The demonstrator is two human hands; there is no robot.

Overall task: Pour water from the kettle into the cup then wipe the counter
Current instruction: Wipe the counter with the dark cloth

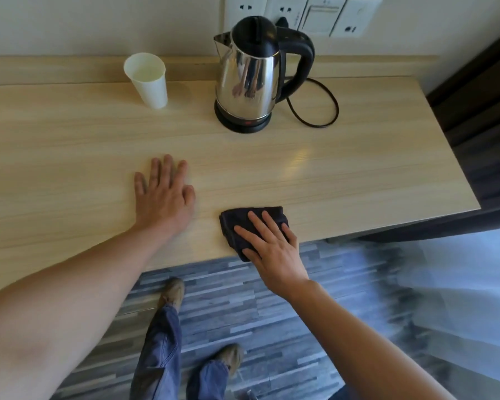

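The wiping step is judged to be in hand, since the kettle (250,79) is seen standing upright on its black base in the upper middle of the frame, and the cup (148,79), a white paper one at the upper left, appears to hold pale liquid well below its rim. The two are set well apart on the light wood tabletop (344,174), against the wall, with a black cord (324,111) looped to the right of the kettle. A dark cloth (240,223) is pressed flat near the front edge of the tabletop, lower centre of the frame, partly hanging over that edge. It is held down by the right hand (272,249), whose fingers are spread and laid on top rather than curled round it, so nothing is gripped in a fist. The left hand (163,194) is laid open, palm down, on bare wood just left of the cloth, apart from it, and nothing is held in it; it seems to be used for support. No puddle can be made out on the surface, only a bright glare patch right of centre. For the next move, the cloth would likely need to be pushed away from the edge across the open wood toward the upper part of the frame, with steady downward pressure, and care would be called for near the cup, which looks light and easily knocked over, and near the cord.
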